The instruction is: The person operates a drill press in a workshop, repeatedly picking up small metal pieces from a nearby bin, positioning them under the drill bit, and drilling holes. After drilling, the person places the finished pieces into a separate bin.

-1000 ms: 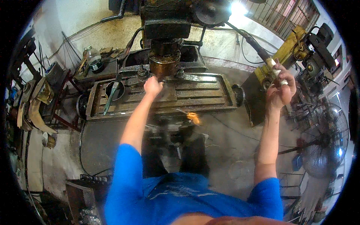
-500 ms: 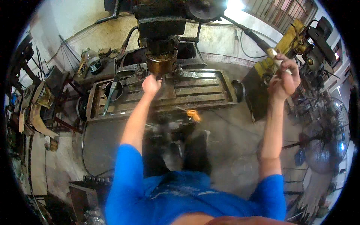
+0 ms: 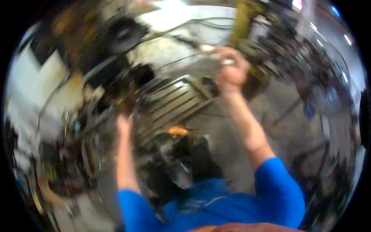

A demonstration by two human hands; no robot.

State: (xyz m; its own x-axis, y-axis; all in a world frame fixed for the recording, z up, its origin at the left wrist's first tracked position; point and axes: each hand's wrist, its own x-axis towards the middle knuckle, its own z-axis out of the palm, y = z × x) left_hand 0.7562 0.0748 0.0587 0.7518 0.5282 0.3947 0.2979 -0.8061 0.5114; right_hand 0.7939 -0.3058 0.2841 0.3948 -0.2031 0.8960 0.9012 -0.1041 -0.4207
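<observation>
The picture is heavily blurred by motion. My right hand [image 3: 231, 70] is raised and closed around the pale end of a long lever handle [image 3: 205, 48] that runs back toward the dark machine head [image 3: 123, 35]. My left hand [image 3: 124, 124] reaches out to the near left end of the slotted metal machine table [image 3: 176, 101], below the machine head; the blur hides whether its fingers grip anything. Both arms wear blue short sleeves.
An orange object [image 3: 177, 131] lies low in front of the machine base. A yellow machine part [image 3: 240, 19] stands behind my right hand. Blurred workshop clutter fills the left side [image 3: 50, 162] and the far right [image 3: 309, 69]. Grey concrete floor [image 3: 293, 131] lies to the right.
The view has swung sharply and tilted, so the machine now sits upper left. My right hand keeps its grip on the lever, and my left hand stays at the table.
</observation>
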